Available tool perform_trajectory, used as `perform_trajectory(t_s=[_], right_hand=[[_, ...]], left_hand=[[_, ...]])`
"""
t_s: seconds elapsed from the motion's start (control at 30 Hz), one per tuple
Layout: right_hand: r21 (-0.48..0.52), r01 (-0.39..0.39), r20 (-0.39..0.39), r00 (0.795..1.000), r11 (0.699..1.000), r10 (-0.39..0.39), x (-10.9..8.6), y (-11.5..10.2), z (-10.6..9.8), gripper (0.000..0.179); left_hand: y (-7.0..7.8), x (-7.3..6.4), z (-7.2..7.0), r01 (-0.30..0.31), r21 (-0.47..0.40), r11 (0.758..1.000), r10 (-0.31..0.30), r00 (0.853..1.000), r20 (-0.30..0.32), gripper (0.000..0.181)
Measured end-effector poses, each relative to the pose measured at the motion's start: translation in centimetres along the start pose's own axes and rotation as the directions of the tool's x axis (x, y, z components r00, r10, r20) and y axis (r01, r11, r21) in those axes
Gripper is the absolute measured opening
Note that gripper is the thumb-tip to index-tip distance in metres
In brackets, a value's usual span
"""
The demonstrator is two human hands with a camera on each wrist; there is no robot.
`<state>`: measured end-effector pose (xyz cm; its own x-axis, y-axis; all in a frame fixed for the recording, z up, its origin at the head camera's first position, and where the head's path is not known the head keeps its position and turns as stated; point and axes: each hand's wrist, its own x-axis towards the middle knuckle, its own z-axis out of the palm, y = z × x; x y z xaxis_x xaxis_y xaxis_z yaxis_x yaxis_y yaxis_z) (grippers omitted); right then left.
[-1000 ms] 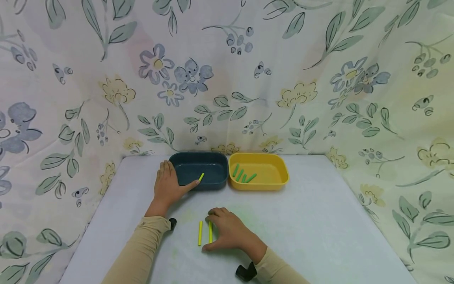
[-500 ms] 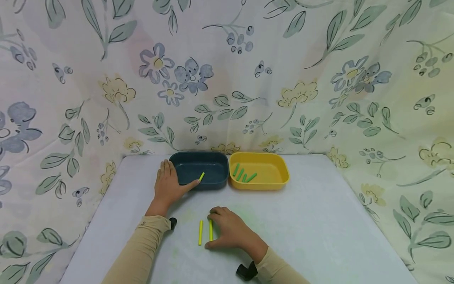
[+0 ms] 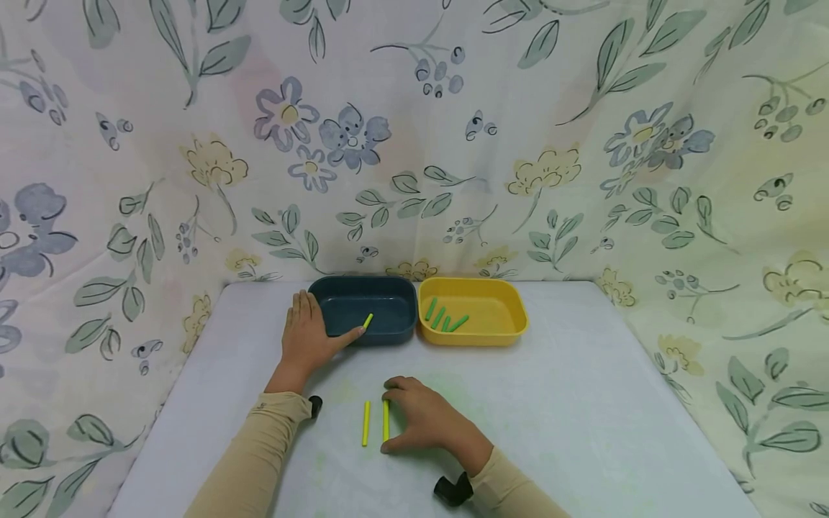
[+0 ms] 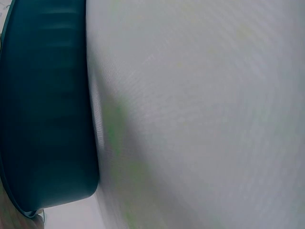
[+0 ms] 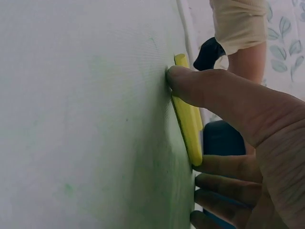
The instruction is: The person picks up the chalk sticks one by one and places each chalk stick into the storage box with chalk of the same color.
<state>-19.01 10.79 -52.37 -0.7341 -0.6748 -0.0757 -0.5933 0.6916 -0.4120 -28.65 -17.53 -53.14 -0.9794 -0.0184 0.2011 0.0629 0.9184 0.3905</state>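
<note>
In the head view, my left hand point(image 3: 307, 342) lies along the left end of a dark blue tray point(image 3: 398, 338). Its fingers are straight at the side rim, with the thumb stretched along the front rim. A short yellow chalk stick point(image 3: 368, 321) shows inside, just past the thumb tip. On the table, my right hand point(image 3: 424, 417) holds a second yellow chalk stick point(image 3: 386, 420) lengthwise, thumb at its near end and fingertips at its far end. In the right wrist view, this yellow stick point(image 5: 189, 126) spans from thumb to index finger. Another yellow stick point(image 3: 365, 424) lies parallel on its left.
Against the blue tray's right side stands a yellow tray point(image 3: 499, 339) with several green chalk sticks point(image 3: 438, 318) at its left. Both trays are at the back of the white-covered table point(image 3: 583, 417), before a floral curtain point(image 3: 414, 144). Black wrist devices point(image 3: 453, 491) sit by the sleeves.
My right hand has shifted slightly right, bringing the thumb in line with the near end of the right-hand yellow stick. The left hand and both trays look still.
</note>
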Motion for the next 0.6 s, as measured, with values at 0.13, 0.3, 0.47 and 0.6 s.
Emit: perform_trajectory(t_s=[0.13,0.3,0.47,0.6], right_hand=[[-0.002,0.001,-0.006,1.000,1.000,-0.001,0.2,0.0,0.0,0.079],[-0.011,0.004,-0.031,1.000,1.000,-0.005,0.2,-0.4,-0.5,0.079],[0.009,-0.010,-0.057,0.998,1.000,0.011,0.3,-0.6,-1.0,0.083],[0.026,-0.014,-0.077,0.997,1.000,0.016,0.4,-0.4,-1.5,0.085]], left_hand=[[0.0,0.0,-0.1,0.003,0.002,1.000,-0.003,1.000,0.007,0.146],[0.0,0.0,-0.1,0.001,0.003,1.000,-0.001,1.000,0.003,0.146],[0.0,-0.1,-0.1,-0.003,-0.005,1.000,0.003,1.000,-0.007,0.146],[0.1,-0.1,-0.1,0.001,-0.006,1.000,-0.001,1.000,0.000,0.146]])
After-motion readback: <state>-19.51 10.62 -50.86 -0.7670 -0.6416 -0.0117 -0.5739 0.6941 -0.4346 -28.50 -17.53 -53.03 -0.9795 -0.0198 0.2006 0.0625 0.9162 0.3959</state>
